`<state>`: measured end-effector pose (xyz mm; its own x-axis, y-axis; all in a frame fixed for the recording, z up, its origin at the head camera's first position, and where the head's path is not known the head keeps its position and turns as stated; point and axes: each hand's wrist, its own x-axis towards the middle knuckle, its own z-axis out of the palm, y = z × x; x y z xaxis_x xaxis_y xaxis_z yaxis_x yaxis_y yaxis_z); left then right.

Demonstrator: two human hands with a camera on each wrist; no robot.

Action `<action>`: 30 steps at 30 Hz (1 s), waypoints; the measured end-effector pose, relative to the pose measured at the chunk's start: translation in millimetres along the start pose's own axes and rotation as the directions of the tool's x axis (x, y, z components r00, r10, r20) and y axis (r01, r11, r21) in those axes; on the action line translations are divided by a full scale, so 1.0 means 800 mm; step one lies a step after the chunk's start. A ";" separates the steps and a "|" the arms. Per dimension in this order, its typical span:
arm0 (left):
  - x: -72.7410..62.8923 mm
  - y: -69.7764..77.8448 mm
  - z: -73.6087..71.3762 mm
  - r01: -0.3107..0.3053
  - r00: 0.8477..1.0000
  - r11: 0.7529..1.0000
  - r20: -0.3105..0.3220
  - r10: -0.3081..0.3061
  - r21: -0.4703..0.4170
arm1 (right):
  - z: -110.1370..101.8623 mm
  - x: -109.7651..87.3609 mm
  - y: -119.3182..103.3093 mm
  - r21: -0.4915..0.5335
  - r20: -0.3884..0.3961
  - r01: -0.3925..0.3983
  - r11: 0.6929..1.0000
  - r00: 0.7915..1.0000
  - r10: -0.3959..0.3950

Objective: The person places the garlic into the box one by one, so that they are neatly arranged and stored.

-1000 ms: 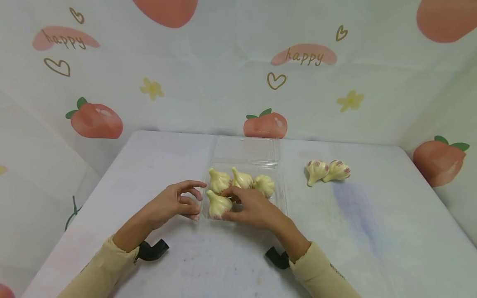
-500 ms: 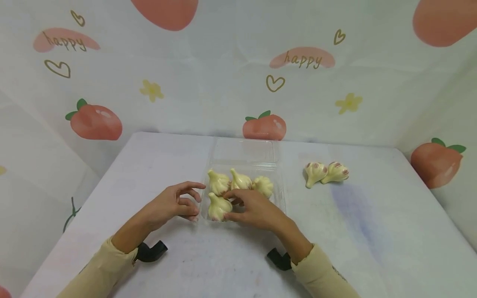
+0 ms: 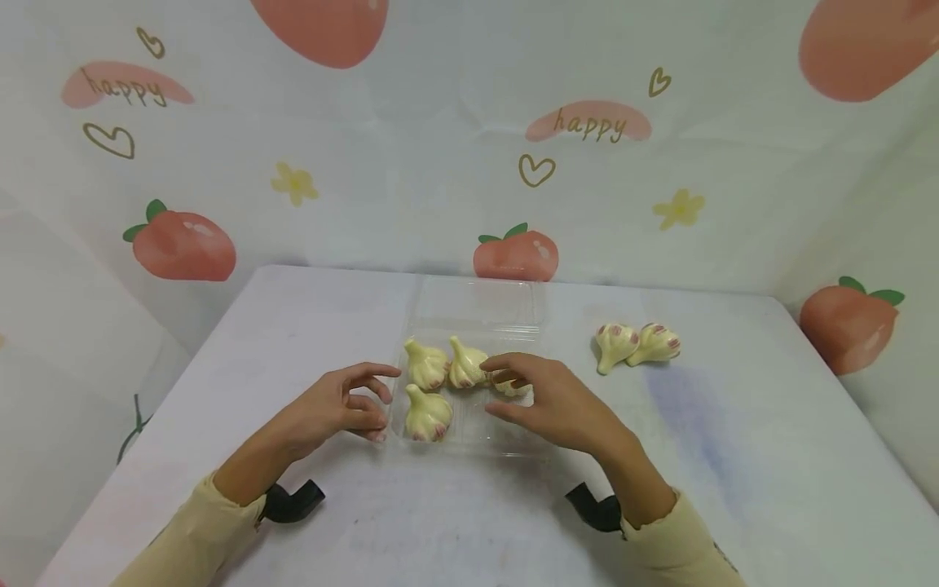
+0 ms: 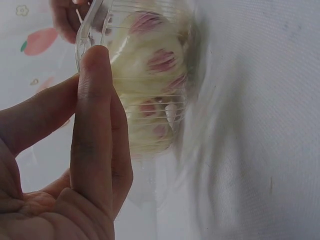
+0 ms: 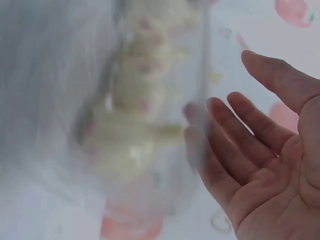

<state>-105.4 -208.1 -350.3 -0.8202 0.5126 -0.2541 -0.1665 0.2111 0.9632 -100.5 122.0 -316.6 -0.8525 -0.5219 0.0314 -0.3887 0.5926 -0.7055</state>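
Observation:
A clear plastic clamshell box (image 3: 506,440) lies on the table with its lid folded back. In it are a front-left garlic bulb (image 3: 428,414), a back-left bulb (image 3: 426,364), a middle bulb (image 3: 466,363) and a right bulb (image 3: 511,389) partly hidden by fingers. My right hand (image 3: 561,403) hovers over the box's right side, fingers spread and holding nothing, as the right wrist view also shows. My left hand (image 3: 333,408) stays at the box's left wall, fingers loosely bent, fingertips right at the rim (image 4: 85,37) in the left wrist view.
Two more garlic bulbs with purple streaks, a left one (image 3: 616,346) and a right one (image 3: 655,344), lie side by side on the table (image 3: 440,530), right of the box. A printed cloth (image 3: 411,163) hangs behind the table.
My right hand has let go of the front-left garlic bulb and moved right, its fingers spreading. That bulb stays in the box. The left hand has hardly moved.

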 end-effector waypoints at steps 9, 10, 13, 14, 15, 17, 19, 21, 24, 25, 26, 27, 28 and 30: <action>-0.002 -0.001 -0.001 0.004 1.000 1.000 -0.001 -0.004 -0.003 | -0.067 -0.027 0.044 -0.080 -0.180 -0.073 0.994 0.982 0.058; -0.002 -0.001 -0.001 0.004 1.000 1.000 -0.001 -0.004 -0.003 | -0.074 -0.029 0.051 -0.078 -0.198 -0.101 0.992 0.977 0.084; -0.001 -0.001 -0.001 0.001 1.000 1.000 0.000 -0.001 -0.001 | -0.092 -0.035 0.071 -0.053 -0.247 -0.188 0.981 0.954 0.170; 0.000 -0.001 -0.002 0.000 1.000 1.000 0.001 0.000 -0.001 | -0.097 -0.037 0.078 -0.047 -0.260 -0.214 0.976 0.946 0.195; 0.000 -0.001 -0.002 -0.002 1.000 1.000 0.002 0.002 0.001 | -0.100 -0.039 0.084 -0.051 -0.272 -0.234 0.971 0.939 0.212; 0.000 0.000 -0.002 -0.006 1.000 1.000 0.004 0.006 0.005 | -0.106 -0.041 0.095 -0.044 -0.293 -0.263 0.964 0.926 0.239; 0.000 0.000 -0.002 -0.008 1.000 1.000 0.006 0.008 0.004 | -0.108 -0.042 0.106 -0.047 -0.305 -0.284 0.958 0.917 0.257; 0.000 0.000 -0.002 -0.008 1.000 1.000 0.005 0.008 0.003 | -0.110 -0.043 0.114 -0.059 -0.313 -0.298 0.953 0.912 0.266; 0.000 -0.001 -0.001 -0.008 1.000 1.000 0.002 0.008 0.004 | -0.110 -0.042 0.123 -0.059 -0.302 -0.323 0.945 0.908 0.291; 0.000 -0.001 -0.001 -0.007 1.000 1.000 0.002 0.007 0.004 | -0.110 -0.042 0.124 -0.058 -0.288 -0.334 0.941 0.908 0.305; 0.000 -0.001 -0.001 -0.007 1.000 1.000 0.001 0.007 0.007 | -0.110 -0.042 0.126 -0.059 -0.272 -0.344 0.937 0.909 0.316; 0.000 -0.001 -0.001 -0.008 1.000 1.000 -0.001 0.008 0.009 | -0.110 -0.041 0.127 -0.060 -0.253 -0.356 0.932 0.909 0.331; -0.001 -0.001 -0.001 -0.007 1.000 1.000 -0.001 0.007 0.009 | -0.109 -0.041 0.128 -0.063 -0.236 -0.371 0.927 0.908 0.347; -0.001 -0.001 -0.001 -0.007 1.000 1.000 -0.003 0.007 0.011 | -0.108 -0.040 0.130 -0.071 -0.206 -0.386 0.920 0.908 0.365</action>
<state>-104.9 -209.2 -351.1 -0.8231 0.5115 -0.2468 -0.1543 0.2168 0.9640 -144.1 253.4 -330.0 -0.9878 -0.1315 -0.0831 -0.0537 0.7898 -0.6110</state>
